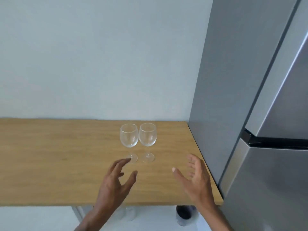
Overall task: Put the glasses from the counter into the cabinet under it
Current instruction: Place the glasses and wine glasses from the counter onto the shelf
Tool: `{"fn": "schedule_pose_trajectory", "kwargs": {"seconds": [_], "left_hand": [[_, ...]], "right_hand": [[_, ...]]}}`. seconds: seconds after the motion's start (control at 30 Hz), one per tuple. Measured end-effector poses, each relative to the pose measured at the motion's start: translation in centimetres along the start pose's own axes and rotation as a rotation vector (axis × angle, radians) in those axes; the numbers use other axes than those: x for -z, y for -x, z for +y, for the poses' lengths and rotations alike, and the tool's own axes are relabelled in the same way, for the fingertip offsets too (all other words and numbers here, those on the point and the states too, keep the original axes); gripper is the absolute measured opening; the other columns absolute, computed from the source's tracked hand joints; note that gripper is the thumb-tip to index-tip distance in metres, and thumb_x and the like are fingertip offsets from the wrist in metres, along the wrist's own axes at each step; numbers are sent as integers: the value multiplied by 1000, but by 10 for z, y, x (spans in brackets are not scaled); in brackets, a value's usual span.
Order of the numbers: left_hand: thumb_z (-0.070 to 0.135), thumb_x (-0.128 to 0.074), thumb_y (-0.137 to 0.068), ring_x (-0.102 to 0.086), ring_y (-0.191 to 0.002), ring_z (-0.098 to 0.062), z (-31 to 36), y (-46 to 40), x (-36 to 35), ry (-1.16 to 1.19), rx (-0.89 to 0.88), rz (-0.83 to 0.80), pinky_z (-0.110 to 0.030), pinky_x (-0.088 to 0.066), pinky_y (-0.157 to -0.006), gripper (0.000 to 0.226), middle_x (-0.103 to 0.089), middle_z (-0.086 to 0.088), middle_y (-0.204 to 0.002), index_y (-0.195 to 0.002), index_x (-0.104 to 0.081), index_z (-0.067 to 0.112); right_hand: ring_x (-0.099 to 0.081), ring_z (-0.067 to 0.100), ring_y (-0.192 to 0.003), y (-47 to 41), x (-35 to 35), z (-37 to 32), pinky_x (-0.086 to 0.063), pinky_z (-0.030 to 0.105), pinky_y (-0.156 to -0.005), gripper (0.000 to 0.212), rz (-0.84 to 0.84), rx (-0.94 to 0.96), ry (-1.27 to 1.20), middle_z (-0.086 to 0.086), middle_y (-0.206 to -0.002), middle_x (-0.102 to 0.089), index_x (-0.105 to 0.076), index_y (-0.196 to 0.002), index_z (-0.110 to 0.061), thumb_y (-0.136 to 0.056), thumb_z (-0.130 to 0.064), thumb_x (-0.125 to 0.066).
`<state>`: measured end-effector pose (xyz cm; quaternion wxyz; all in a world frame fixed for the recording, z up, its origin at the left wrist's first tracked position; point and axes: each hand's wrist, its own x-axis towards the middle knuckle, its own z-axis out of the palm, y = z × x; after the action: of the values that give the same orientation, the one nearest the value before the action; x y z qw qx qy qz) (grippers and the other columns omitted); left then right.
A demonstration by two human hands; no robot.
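Two clear stemmed wine glasses stand upright side by side on the wooden counter (58, 160), near its back right part: the left glass (129, 135) and the right glass (147, 135). My left hand (116, 180) hovers over the counter just in front of the left glass, fingers spread, fingertips close to its foot. My right hand (195, 179) is open too, to the right of and in front of the right glass, palm turned inward. Neither hand holds anything. Below the counter's front edge the cabinet (150, 215) interior shows, white.
A tall steel fridge (250, 114) stands flush against the counter's right end. A pale wall runs behind the counter. Under the counter edge I see some clear glassware (128, 214) and a dark bottle (185, 213).
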<state>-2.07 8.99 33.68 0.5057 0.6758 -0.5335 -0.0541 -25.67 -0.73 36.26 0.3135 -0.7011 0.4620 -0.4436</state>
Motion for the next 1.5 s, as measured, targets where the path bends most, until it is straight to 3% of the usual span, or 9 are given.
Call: {"fn": "schedule_pose_trajectory", "kwargs": {"seconds": [0.23,0.37,0.57,0.77,0.93,1.07,1.13,1.33,1.5], "left_hand": [[39,-76,-84,-59,-103,1,-4,-110,20,-32,-40,82,-30,-56,-89,57,-55,15,-131,-135,-56,25],[47,-76,-80,-51,-127,-14,-36,-148,8,-44,59,15,-42,-51,-101,78,-44,10,-145,-146,-42,25],[66,-81,-62,-38,-140,-16,-89,-183,-25,33,230,-145,-29,-37,-102,117,-31,4,-157,-155,-16,36],[60,-89,-55,-51,-129,-14,-108,-195,-41,237,255,-172,-44,-53,-98,108,-50,6,-144,-143,-28,52],[57,-90,-55,-56,-120,-11,-106,-193,-35,224,252,-174,-36,-56,-86,103,-56,8,-136,-141,-34,47],[60,-89,-54,-55,-121,-10,-83,-185,-23,227,216,-184,-19,-53,-72,103,-56,11,-133,-140,-34,50],[58,-89,-54,-56,-121,-9,-63,-180,-15,236,199,-165,-24,-55,-76,101,-57,12,-131,-138,-35,52],[60,-89,-53,-57,-113,-1,12,-145,13,230,119,-94,-30,-55,-83,95,-57,19,-127,-132,-36,57],[56,-91,-56,-59,-111,0,68,-91,25,239,73,-64,-21,-47,-77,96,-58,14,-127,-134,-36,52]], "right_hand": [[-54,10,-114,-90,-30,-48,-53,31,-86,67,4,143,17,-12,-130,-48,-44,-133,-26,-77,-42,-76],[-53,13,-113,-128,-66,-46,-52,41,-92,72,-64,123,62,-8,-134,-46,-41,-136,-24,-76,-40,-79],[-38,16,-136,-165,-125,-20,-39,36,-109,103,-239,-67,120,-5,-154,-26,-17,-150,-28,-70,-46,-80],[-38,-18,-111,-177,-154,-1,-32,-3,-83,90,-248,-108,55,-38,-128,-34,-18,-123,-64,-65,-46,-84],[-49,9,-120,-172,-158,-1,-31,6,-83,92,-220,-112,82,-14,-137,-46,-23,-130,-49,-62,-46,-85],[-47,6,-118,-161,-137,-17,-33,10,-84,87,-166,-78,67,-16,-133,-47,-18,-114,-67,-60,-48,-84],[-46,6,-118,-155,-120,-31,-34,12,-84,87,-148,-52,47,-17,-133,-47,-18,-111,-71,-59,-49,-83],[-51,11,-117,-119,-57,-71,-40,23,-88,87,-97,40,2,-18,-128,-49,-27,-124,-56,-59,-50,-84],[-49,10,-115,-66,-1,-88,-36,12,-79,90,-86,103,-6,-17,-125,-50,-29,-130,-46,-58,-56,-82]]}}
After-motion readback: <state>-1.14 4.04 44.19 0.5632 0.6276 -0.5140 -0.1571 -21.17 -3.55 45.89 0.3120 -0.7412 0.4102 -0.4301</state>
